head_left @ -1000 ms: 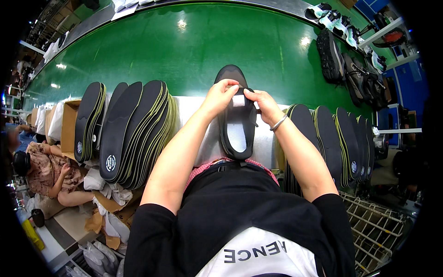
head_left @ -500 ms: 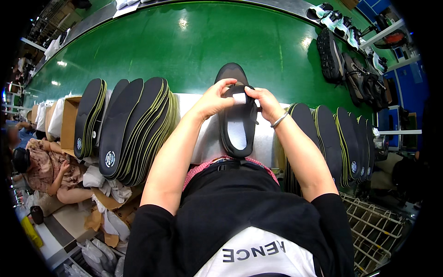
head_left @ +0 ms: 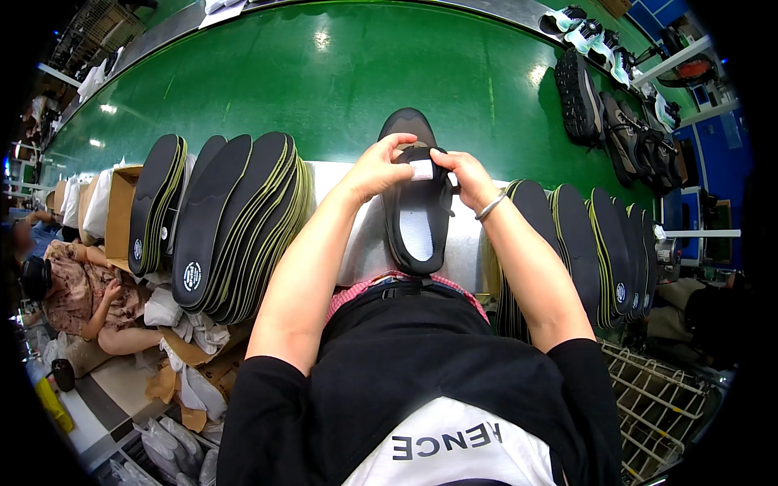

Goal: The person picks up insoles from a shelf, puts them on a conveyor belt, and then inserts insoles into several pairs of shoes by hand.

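A dark grey and black shoe (head_left: 408,125) lies in front of me, its toe pointing away and its heel close to my waist. Its opening shows a pale lining (head_left: 416,235) inside. My left hand (head_left: 379,168) holds the left side of the shoe's tongue, the thumb beside a white label (head_left: 421,169) and the index finger curled over the far side. On the right side of the tongue, my right hand (head_left: 468,176) pinches the edge by the label. Part of the tongue is hidden by my fingers.
Stacks of black insoles with green edges stand on the left (head_left: 212,223) and right (head_left: 577,243). Beyond lies a green surface (head_left: 348,81). More dark shoes (head_left: 620,134) sit at the far right. A wire rack (head_left: 652,397) is at lower right; another person (head_left: 89,283) sits at left.
My hands stay on the tongue with barely any shift. The label looks slightly tilted compared with before.
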The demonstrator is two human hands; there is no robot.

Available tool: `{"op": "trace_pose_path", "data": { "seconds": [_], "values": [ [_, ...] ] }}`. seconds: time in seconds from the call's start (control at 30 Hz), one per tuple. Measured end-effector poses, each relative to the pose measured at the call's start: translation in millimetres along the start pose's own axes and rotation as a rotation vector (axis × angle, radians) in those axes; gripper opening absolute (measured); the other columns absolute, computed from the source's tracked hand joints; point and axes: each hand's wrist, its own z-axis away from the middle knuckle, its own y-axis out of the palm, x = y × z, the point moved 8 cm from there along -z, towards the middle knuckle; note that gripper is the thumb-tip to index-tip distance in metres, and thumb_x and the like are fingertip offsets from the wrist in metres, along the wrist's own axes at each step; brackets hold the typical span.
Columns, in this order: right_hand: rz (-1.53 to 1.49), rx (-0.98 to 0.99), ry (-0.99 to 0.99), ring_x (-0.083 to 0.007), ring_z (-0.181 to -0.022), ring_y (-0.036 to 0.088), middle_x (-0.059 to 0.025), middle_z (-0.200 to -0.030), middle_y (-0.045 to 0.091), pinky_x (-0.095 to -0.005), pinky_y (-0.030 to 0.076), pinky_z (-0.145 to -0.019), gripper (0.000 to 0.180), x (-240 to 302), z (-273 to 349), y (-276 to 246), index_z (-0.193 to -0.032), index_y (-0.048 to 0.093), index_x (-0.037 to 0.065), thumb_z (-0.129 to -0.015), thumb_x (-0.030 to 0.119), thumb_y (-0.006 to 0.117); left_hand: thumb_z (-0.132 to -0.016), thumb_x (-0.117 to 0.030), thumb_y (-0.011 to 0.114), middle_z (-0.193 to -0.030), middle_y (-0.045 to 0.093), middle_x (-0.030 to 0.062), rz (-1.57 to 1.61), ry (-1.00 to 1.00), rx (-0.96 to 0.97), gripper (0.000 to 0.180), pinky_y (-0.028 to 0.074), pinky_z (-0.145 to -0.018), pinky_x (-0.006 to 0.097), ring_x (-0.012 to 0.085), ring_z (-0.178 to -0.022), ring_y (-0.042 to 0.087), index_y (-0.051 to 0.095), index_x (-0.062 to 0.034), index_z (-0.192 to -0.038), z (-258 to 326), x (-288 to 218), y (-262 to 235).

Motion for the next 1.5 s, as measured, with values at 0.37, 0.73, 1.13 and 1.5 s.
{"op": "trace_pose_path", "data": {
  "seconds": [0.37, 0.73, 1.13, 1.5],
  "values": [
    [0.661, -0.182, -0.471, -0.0350, -0.086, 0.055, -0.0199, -0.085, 0.058, -0.0397, 0.044, -0.075, 0.044, 27.9, 13.7, 9.0, -0.090, 0.058, 0.000, -0.076, 0.041, 0.053, -0.073, -0.010, 0.058, -0.105, 0.052, 0.0082, -0.228, 0.207, -0.149, 0.041, 0.038, -0.086, 0.028, 0.0159, -0.097, 0.049, 0.045, -0.0012, -0.111, 11.6, -10.4, -0.3],
    [1.203, -0.969, -0.167, -0.0278, -0.095, 0.053, -0.0109, -0.098, 0.057, -0.0400, 0.045, -0.077, 0.049, 51.1, 212.6, -262.5, -0.103, 0.055, 0.009, -0.067, 0.041, 0.063, -0.074, 0.002, 0.046, -0.096, 0.053, 0.0059, -0.153, 0.159, -0.137, 0.034, 0.039, -0.081, 0.023, 0.0116, -0.086, 0.051, 0.045, -0.0022, -0.108, 16.4, -8.0, 9.0],
    [1.044, -0.925, 0.250, -0.0290, -0.107, 0.035, -0.0130, -0.111, 0.040, -0.0402, 0.031, -0.088, 0.068, -24.8, 233.6, -332.8, -0.104, 0.052, 0.013, -0.048, 0.042, 0.077, -0.083, -0.013, 0.053, -0.100, 0.054, 0.0040, -0.297, 0.181, -0.147, 0.026, 0.038, -0.085, 0.025, 0.0120, -0.092, 0.050, 0.050, -0.0035, -0.107, 19.9, -6.6, 10.1],
    [1.569, -0.903, -0.920, -0.0285, -0.101, 0.040, -0.0118, -0.108, 0.039, -0.0403, 0.033, -0.084, 0.059, 96.6, 246.9, -141.8, -0.096, 0.053, 0.012, -0.043, 0.021, 0.078, -0.076, -0.008, 0.057, -0.087, 0.058, 0.0093, -0.510, 0.365, -0.344, 0.021, 0.042, -0.075, 0.027, 0.0179, -0.082, 0.055, 0.056, -0.0006, -0.096, 30.4, -26.4, 6.6]
  ]
}}
